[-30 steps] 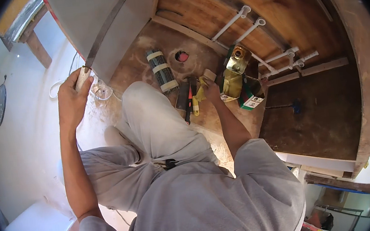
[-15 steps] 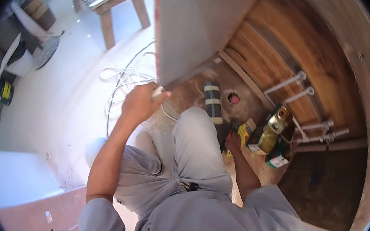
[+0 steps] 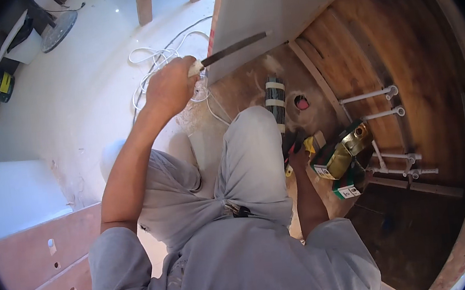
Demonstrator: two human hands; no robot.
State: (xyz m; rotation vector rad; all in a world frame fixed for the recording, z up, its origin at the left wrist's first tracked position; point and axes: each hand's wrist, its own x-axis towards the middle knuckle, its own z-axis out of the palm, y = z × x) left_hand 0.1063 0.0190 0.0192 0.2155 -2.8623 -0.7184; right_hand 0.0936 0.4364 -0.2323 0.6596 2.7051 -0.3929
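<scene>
My left hand (image 3: 171, 87) is closed around the cream handle of a flat file (image 3: 235, 49). Its long dark blade points up to the right, in front of the grey face of an upright panel (image 3: 255, 15). Low beside my right knee, my right hand (image 3: 300, 159) reaches among tools in shadow, at a red and black item (image 3: 292, 149). Its fingers are too dark and covered to make out their grip. Close by are a yellow item (image 3: 309, 145), a gold metal can (image 3: 339, 163) and a green and white box (image 3: 349, 189). A dark roll with pale bands (image 3: 276, 98) lies ahead of my knee.
White pipes with fittings (image 3: 374, 114) stick out along the wooden wall (image 3: 399, 59) on the right. A round hole (image 3: 301, 102) with something pink in it opens in the brown board. White cable (image 3: 149, 56) lies coiled on the left floor, and drilled pinkish boards (image 3: 44, 244) stand lower left.
The file's blade has come up and now shows plainly over the panel. My view has shifted, so most things sit higher in the picture. My right hand stays among the tools.
</scene>
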